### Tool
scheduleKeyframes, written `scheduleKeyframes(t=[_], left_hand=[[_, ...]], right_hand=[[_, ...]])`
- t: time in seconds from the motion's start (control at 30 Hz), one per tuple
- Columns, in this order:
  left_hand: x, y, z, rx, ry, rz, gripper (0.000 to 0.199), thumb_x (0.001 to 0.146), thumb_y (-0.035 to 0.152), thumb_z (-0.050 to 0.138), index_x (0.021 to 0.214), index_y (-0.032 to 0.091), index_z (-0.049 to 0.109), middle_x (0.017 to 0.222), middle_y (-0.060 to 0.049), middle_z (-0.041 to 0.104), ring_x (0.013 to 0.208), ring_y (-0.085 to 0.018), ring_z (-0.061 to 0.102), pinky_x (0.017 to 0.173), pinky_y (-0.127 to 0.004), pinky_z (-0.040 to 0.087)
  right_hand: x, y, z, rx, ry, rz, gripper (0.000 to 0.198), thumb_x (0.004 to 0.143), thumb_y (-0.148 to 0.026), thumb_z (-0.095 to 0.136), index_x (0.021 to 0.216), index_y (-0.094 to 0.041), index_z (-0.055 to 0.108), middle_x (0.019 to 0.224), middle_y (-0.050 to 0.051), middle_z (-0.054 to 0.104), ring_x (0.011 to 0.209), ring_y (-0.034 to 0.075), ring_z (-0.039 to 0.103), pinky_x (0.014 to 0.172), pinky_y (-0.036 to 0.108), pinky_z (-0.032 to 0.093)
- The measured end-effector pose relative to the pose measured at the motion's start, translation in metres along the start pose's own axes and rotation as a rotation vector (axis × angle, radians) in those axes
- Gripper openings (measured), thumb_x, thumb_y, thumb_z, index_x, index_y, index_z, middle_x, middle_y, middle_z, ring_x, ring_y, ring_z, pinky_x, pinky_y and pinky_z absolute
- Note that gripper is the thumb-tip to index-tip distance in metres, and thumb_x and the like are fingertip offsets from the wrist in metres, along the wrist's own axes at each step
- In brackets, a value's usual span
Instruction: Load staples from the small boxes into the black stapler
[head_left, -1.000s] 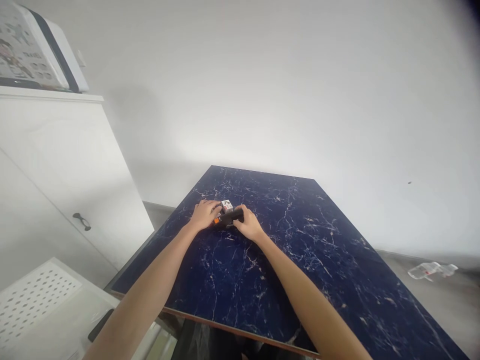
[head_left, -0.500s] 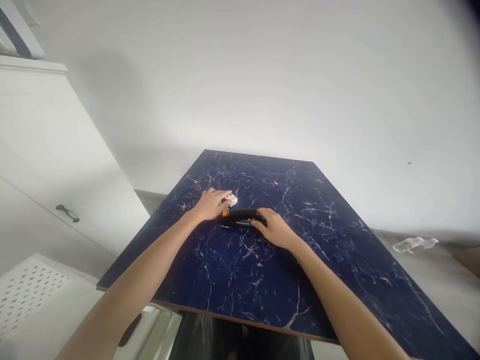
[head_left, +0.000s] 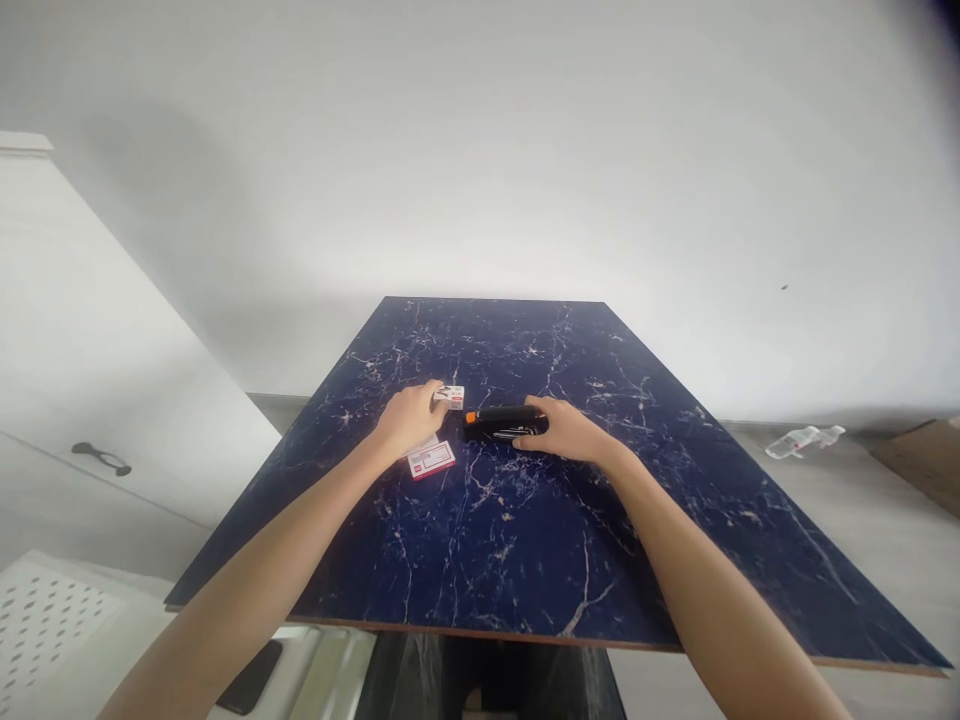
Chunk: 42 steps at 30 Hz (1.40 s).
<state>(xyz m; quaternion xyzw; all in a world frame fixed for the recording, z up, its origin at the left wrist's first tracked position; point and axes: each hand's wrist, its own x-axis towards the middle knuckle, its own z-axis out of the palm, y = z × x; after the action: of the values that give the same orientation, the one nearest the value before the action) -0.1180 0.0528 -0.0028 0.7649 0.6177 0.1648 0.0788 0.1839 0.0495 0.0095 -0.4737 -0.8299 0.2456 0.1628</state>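
Two bare hands are working near the black stapler (head_left: 501, 419), which is lying crosswise on the marbled table (head_left: 502, 560), its orange end pointing left. At the stapler's right end, the right hand (head_left: 566, 430) is gripping it, thumb along the near side, fingertips on the far side; how the other fingers are curling isn't showing. Just left of the stapler, the left hand (head_left: 409, 418) is pinching a small white box (head_left: 452, 399) between thumb and fingers. Nearer the person and left of the stapler, a red-and-white packet (head_left: 433, 461) is lying partly behind the left hand.

Trouble could be coming from crowding — the white box is sitting so close to the orange end that a slight nudge could be knocking them together. With the right hand gripping only one end, the stapler could be pivoting under such a bump. A low left wrist could also be dragging the packet askew.
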Motion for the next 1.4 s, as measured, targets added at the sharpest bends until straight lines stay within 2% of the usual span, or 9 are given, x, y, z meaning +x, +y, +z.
scheduleKeyframes(t=[0.13, 0.33, 0.5, 0.63, 0.77, 0.93, 1.1, 1.27, 1.4], left_hand=[[-0.01, 0.017, -0.004, -0.111, -0.123, -0.077, 0.07, 0.096, 0.061, 0.038, 0.152, 0.018, 0.042, 0.071, -0.007, 0.072, 0.06, -0.025, 0.067, 0.059, -0.032, 0.043], [-0.019, 0.033, -0.012, -0.519, -0.214, -0.013, 0.06, 0.098, 0.06, 0.034, 0.142, 0.024, 0.051, 0.08, -0.003, 0.075, 0.073, -0.021, 0.07, 0.069, -0.03, 0.047], [-0.012, 0.018, -0.012, -0.306, 0.106, -0.01, 0.049, 0.098, 0.047, 0.044, 0.14, 0.023, 0.051, 0.082, -0.001, 0.074, 0.07, -0.02, 0.068, 0.071, -0.03, 0.048], [-0.002, -0.005, -0.005, -0.133, 0.141, -0.088, 0.048, 0.096, 0.04, 0.05, 0.139, 0.019, 0.052, 0.092, -0.005, 0.075, 0.083, -0.024, 0.07, 0.08, -0.034, 0.05], [0.002, -0.015, 0.007, -0.117, 0.173, 0.022, 0.051, 0.097, 0.039, 0.048, 0.143, 0.016, 0.049, 0.123, -0.011, 0.069, 0.113, -0.026, 0.064, 0.099, -0.038, 0.046], [0.002, -0.011, 0.016, -0.058, 0.042, 0.282, 0.052, 0.102, 0.04, 0.038, 0.151, 0.025, 0.044, 0.161, -0.007, 0.036, 0.144, -0.032, 0.034, 0.115, -0.05, 0.03], [0.0, -0.008, 0.012, -0.029, -0.105, 0.317, 0.052, 0.102, 0.041, 0.036, 0.153, 0.033, 0.041, 0.166, -0.003, 0.027, 0.146, -0.034, 0.029, 0.114, -0.052, 0.03], [-0.005, 0.0, 0.006, -0.066, -0.116, 0.347, 0.052, 0.1, 0.037, 0.037, 0.151, 0.027, 0.046, 0.139, -0.009, 0.058, 0.124, -0.03, 0.05, 0.103, -0.044, 0.041], [-0.011, 0.012, -0.002, -0.07, -0.144, 0.313, 0.055, 0.096, 0.041, 0.046, 0.148, 0.026, 0.05, 0.127, -0.01, 0.063, 0.111, -0.028, 0.059, 0.094, -0.039, 0.046]], right_hand=[[-0.004, -0.007, -0.007, 0.063, -0.093, -0.012, 0.032, 0.075, -0.048, 0.074, 0.093, -0.023, 0.067, 0.088, 0.001, 0.069, 0.073, 0.019, 0.061, 0.061, 0.028, 0.04], [-0.006, -0.004, -0.01, 0.139, -0.117, -0.017, 0.026, 0.077, -0.043, 0.071, 0.093, -0.022, 0.07, 0.082, -0.001, 0.071, 0.07, 0.019, 0.064, 0.063, 0.03, 0.045], [-0.01, -0.008, -0.014, 0.202, 0.231, -0.169, 0.033, 0.079, -0.041, 0.071, 0.106, -0.022, 0.069, 0.098, 0.005, 0.072, 0.088, 0.023, 0.066, 0.08, 0.038, 0.052], [-0.016, -0.036, -0.003, 0.154, 0.453, -0.38, 0.027, 0.084, -0.039, 0.066, 0.105, -0.021, 0.067, 0.096, 0.007, 0.07, 0.089, 0.025, 0.065, 0.082, 0.041, 0.053], [-0.02, -0.076, 0.039, 0.058, 0.241, -0.635, 0.036, 0.087, -0.036, 0.065, 0.121, -0.024, 0.066, 0.115, 0.009, 0.07, 0.106, 0.027, 0.065, 0.096, 0.045, 0.052], [-0.02, -0.1, 0.085, -0.071, 0.031, -0.666, 0.07, 0.088, -0.048, 0.067, 0.15, -0.025, 0.044, 0.156, 0.011, 0.043, 0.143, 0.034, 0.04, 0.116, 0.053, 0.036], [-0.018, -0.097, 0.081, -0.09, 0.03, -0.621, 0.059, 0.092, -0.043, 0.063, 0.145, -0.022, 0.051, 0.137, 0.011, 0.061, 0.131, 0.03, 0.053, 0.113, 0.047, 0.039], [-0.018, -0.092, 0.064, -0.175, 0.033, -0.558, 0.05, 0.096, -0.039, 0.055, 0.139, -0.015, 0.057, 0.109, 0.015, 0.073, 0.096, 0.029, 0.068, 0.086, 0.04, 0.051], [-0.017, -0.08, 0.049, -0.228, 0.049, -0.455, 0.039, 0.099, -0.041, 0.05, 0.127, -0.02, 0.066, 0.078, 0.007, 0.073, 0.072, 0.022, 0.066, 0.072, 0.032, 0.048]])
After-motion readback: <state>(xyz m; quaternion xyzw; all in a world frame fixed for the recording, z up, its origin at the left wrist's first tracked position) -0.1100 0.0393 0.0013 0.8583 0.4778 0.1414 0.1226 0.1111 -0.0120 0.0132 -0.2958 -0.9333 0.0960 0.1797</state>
